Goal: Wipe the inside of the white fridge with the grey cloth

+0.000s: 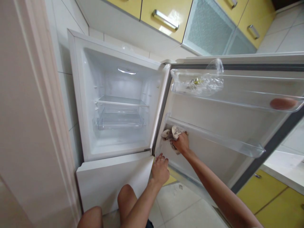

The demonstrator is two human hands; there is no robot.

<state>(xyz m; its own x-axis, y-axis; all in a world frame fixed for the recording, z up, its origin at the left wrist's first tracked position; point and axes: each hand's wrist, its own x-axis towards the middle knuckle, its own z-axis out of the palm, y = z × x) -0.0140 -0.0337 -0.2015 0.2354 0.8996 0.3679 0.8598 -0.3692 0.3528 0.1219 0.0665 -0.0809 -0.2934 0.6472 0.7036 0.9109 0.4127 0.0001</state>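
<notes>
My right hand [181, 143] is closed around a crumpled, patterned cloth [175, 132]. It presses the cloth against the inner face of the open fridge door [213, 122], just under the middle clear door shelf [213, 136] near the hinge side. Lower down, my left hand [161, 169] has its fingers bent over the bottom hinge-side edge of the door. A ring shows on one of its fingers. To the left, the fridge compartment [123, 139] stands open, with a glass shelf [122, 101] and a clear drawer [121, 121] inside.
The upper door shelf [237, 85] carries a clear plastic bag [206, 80] with something yellow-green in it and a reddish-brown oval object [283, 103]. Yellow cabinets [166, 19] hang above; a yellow lower cabinet [263, 190] is at right. A wall edge [35, 110] borders the left.
</notes>
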